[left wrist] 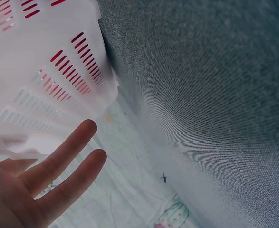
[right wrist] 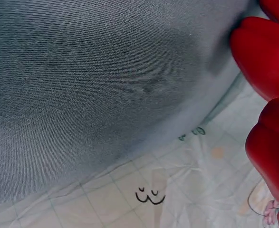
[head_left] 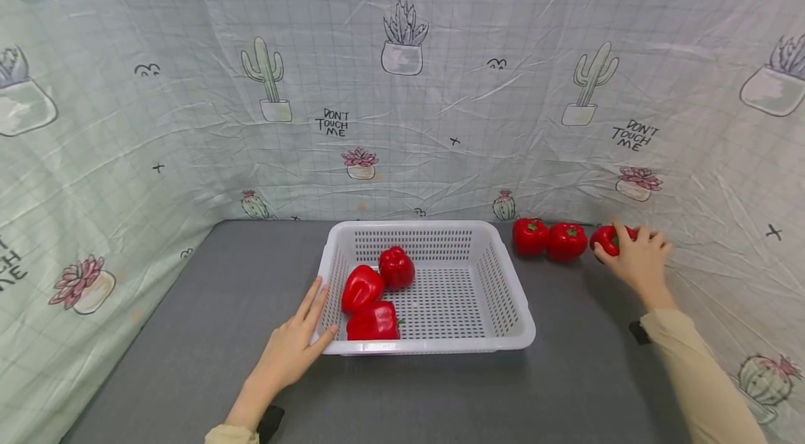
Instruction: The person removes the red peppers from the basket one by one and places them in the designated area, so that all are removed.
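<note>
Head: near the worktop's (head_left: 239,304) far right corner, the right hand (head_left: 641,262) grips a red bell pepper (head_left: 604,235) from its free side; the left hand (head_left: 288,347) rests on the white basket's (head_left: 434,345) rim, apparently steadying it. Left wrist: its fingers (left wrist: 63,153) extend. Right wrist: a second pepper (right wrist: 267,57) nearby perhaps dictates that side

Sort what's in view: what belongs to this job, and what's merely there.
Belongs:
- basket, left hand on its rim
- pepper gripped by right hand
- three peppers in the basket
- two peppers beside it

Merely there:
- grey table
- printed sheet
- black wrist gear
</note>
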The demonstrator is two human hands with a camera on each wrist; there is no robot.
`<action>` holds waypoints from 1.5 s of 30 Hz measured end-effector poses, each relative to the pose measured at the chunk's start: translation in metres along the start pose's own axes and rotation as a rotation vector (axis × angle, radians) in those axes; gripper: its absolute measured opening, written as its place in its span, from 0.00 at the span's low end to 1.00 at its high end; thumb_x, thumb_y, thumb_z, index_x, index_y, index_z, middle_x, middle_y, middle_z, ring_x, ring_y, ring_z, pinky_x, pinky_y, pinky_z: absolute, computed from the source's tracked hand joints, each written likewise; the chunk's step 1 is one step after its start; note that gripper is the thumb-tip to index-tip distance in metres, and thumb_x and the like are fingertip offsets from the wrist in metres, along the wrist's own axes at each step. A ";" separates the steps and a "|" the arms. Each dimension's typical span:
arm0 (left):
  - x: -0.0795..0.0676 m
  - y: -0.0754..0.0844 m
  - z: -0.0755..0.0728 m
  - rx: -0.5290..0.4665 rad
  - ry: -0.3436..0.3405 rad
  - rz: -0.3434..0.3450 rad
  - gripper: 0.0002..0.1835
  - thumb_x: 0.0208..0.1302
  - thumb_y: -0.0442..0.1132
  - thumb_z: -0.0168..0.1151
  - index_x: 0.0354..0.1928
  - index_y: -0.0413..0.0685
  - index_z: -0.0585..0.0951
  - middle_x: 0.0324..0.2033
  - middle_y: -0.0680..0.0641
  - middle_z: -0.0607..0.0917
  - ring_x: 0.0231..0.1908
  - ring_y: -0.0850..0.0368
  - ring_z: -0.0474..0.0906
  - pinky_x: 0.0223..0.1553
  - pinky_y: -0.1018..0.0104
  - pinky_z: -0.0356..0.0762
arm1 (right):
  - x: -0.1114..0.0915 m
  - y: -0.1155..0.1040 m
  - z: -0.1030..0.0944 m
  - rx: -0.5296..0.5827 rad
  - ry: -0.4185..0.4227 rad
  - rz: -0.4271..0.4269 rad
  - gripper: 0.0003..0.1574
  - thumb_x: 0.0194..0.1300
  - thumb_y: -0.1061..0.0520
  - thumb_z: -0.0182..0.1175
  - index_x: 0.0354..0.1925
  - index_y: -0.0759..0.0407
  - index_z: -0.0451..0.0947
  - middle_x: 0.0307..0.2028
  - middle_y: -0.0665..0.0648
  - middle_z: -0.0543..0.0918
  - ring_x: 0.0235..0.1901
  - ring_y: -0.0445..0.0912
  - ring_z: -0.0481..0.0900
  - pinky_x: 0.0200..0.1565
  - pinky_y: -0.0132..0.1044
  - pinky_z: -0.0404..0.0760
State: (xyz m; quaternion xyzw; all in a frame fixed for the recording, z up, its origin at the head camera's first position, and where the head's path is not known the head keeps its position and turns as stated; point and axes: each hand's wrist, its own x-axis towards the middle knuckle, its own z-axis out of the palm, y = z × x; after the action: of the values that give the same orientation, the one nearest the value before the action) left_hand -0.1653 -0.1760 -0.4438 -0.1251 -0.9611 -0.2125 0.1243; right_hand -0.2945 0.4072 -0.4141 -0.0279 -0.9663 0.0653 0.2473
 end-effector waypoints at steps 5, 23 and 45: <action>-0.001 -0.001 0.000 0.004 0.006 0.007 0.37 0.57 0.51 0.56 0.67 0.51 0.56 0.68 0.48 0.54 0.47 0.46 0.77 0.33 0.53 0.78 | 0.007 0.005 0.011 0.000 -0.069 0.028 0.36 0.58 0.44 0.52 0.58 0.64 0.58 0.45 0.84 0.59 0.42 0.78 0.54 0.37 0.67 0.51; -0.002 0.000 0.001 0.009 -0.015 0.011 0.38 0.56 0.51 0.56 0.67 0.51 0.56 0.68 0.49 0.54 0.44 0.48 0.78 0.31 0.55 0.78 | 0.016 0.016 0.032 -0.049 -0.241 0.068 0.38 0.63 0.43 0.48 0.60 0.67 0.52 0.44 0.89 0.58 0.43 0.84 0.51 0.41 0.73 0.49; 0.000 -0.001 0.000 0.019 0.014 0.026 0.37 0.57 0.51 0.55 0.67 0.51 0.56 0.68 0.49 0.54 0.44 0.47 0.78 0.31 0.54 0.78 | 0.013 0.022 0.049 -0.020 -0.260 0.018 0.38 0.59 0.41 0.53 0.56 0.66 0.56 0.39 0.87 0.63 0.45 0.81 0.53 0.43 0.77 0.46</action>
State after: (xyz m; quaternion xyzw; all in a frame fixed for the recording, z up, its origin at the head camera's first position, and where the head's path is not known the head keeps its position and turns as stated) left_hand -0.1657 -0.1768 -0.4447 -0.1350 -0.9605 -0.2026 0.1349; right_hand -0.3290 0.4249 -0.4533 -0.0303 -0.9905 0.0611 0.1193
